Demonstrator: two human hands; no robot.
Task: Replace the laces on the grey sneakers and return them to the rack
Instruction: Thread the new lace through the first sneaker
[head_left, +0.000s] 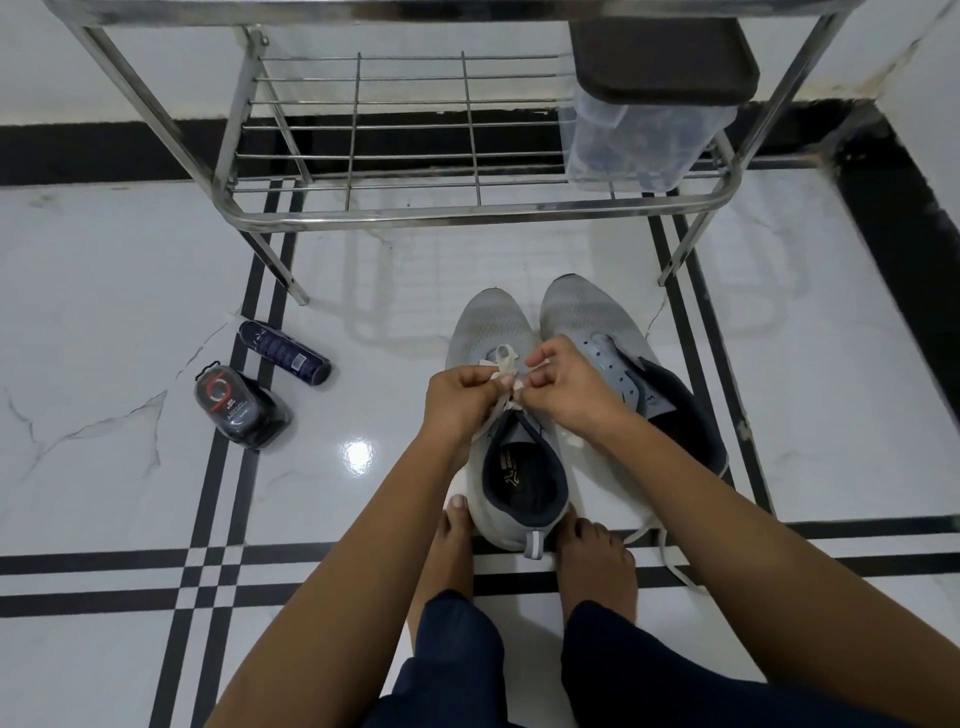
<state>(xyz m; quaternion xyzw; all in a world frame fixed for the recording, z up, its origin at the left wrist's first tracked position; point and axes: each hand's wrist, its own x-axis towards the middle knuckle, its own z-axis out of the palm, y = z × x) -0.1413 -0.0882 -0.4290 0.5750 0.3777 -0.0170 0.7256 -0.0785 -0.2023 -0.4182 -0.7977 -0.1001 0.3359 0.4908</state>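
Two grey sneakers stand side by side on the floor, toes pointing at the rack. The left sneaker (488, 332) carries a white lace (505, 364) across its upper eyelets. My left hand (460, 402) and my right hand (569, 387) meet over its tongue, and each pinches a strand of that lace. The right sneaker (587, 317) shows bare eyelets and an open dark collar. A loose white lace (670, 564) trails on the floor to its near side. My bare feet flank the left sneaker's heel.
A steel shoe rack (467, 213) stands just beyond the sneakers, with a clear plastic box (639, 140) under a dark lid on its right side. A dark spray can (284, 353) and a shoe-polish bottle (241, 413) lie on the floor to the left.
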